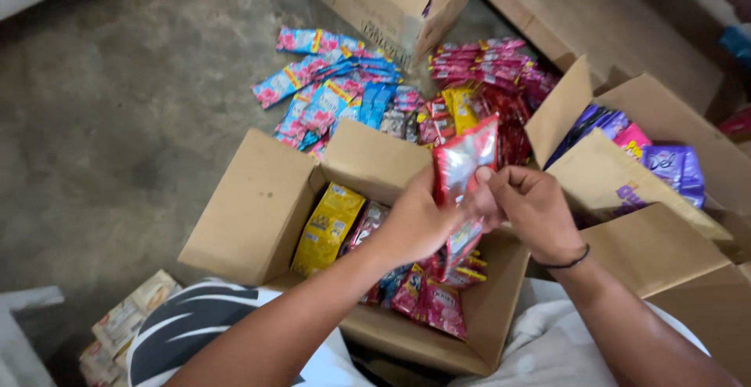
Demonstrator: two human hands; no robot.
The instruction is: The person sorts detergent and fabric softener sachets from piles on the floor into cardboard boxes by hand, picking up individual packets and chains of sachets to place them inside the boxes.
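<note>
I have a strip of red sachets (463, 169) pinched between both hands, held upright over the open cardboard box (258, 207) in front of my knees. My left hand (418, 223) is closed around the strip's lower half, thumb side toward me; my right hand (528, 203) is closed on its right edge, near the top, with fingertips curled in. The strip's tail hangs down behind my left hand into the box, where a yellow packet (327, 226) and more pink sachets (430, 299) lie.

To handle this well, I judge the grip should stay at the seams between sachets rather than on the filled pouches, so nothing bursts. Holding the strip taut and flat between the two hands keeps it from folding on itself. Whether my right thumb sits on a perforation I cannot quite tell; the foil glares there.

On the floor (117, 121) beyond the box are sorted piles: blue-and-pink sachets (328, 82) and darker red ones (489, 62). A second box (626, 176) to my right holds purple packets (677, 169).
</note>
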